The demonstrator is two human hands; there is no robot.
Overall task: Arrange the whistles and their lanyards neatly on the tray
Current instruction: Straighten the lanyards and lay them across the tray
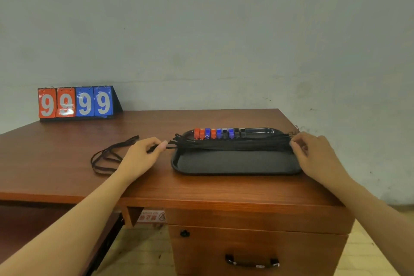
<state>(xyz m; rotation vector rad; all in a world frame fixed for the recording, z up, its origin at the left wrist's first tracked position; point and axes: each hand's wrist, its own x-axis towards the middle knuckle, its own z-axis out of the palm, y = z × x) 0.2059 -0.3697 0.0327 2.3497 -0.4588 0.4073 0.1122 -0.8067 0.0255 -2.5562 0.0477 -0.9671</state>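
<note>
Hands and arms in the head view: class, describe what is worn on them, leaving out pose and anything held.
Both forearms are bare up to the frame edge, with no sleeves in view. The left hand and the right hand wear no gloves. No watch, bracelet or ring can be seen on either, and no markings show.

Tray point(235, 164): black, matte inner floor, glossy rim. Whistles point(218, 133), a row along the tray's far edge, from left to right: orange, orange, blue, orange, blue, black, blue, black, black. Lanyards point(235, 144) across the tray: black. Loose cords point(107, 157) on the desk to the left: black. Desk point(156, 186): reddish-brown wood grain; drawer handle point(252, 262) black with silver ends. Scoreboard point(76, 103), far left: two orange-red cards, two blue cards, each with a white 9, on a black base. Wall point(224, 29): pale grey-green, mottled.
</note>
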